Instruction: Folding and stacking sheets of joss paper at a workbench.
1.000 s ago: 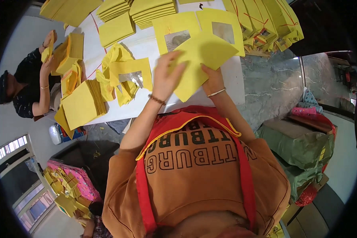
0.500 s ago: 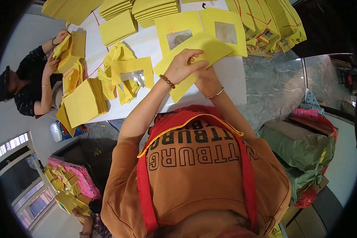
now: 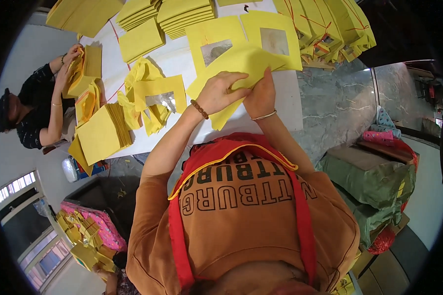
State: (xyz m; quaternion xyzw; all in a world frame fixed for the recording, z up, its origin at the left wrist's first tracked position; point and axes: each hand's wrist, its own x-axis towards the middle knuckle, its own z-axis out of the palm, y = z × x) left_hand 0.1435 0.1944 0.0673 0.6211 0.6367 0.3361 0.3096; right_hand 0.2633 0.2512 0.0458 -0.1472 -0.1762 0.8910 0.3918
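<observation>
A plain yellow paper sheet [image 3: 246, 60] is held at a slant over the near edge of the white table. My left hand [image 3: 223, 93] is closed on its near side, thumb and fingers bent together at the paper. Beside it, my right hand [image 3: 261, 96] pinches the near right edge with the thumb on top; its other fingers are partly hidden. The sheet's right side bends up there. Behind it lie two yellow sheets with silver rectangles, one on the left [image 3: 196, 37] and one on the right [image 3: 296, 42], both partly covered by the held sheet.
Crumpled yellow paper [image 3: 140, 83] and a silver-patched sheet [image 3: 178, 86] lie left of my hands. Stacks of yellow paper [image 3: 186, 14] stand behind, red-tied bundles [image 3: 325, 22] at the far right. A co-worker [image 3: 37, 105] handles yellow packets on the left. The white table [image 3: 288, 101] ends nearby.
My right hand has come up from beneath the sheet, its thumb now showing on top. The sheet's right edge has bent. My left hand stays on the paper.
</observation>
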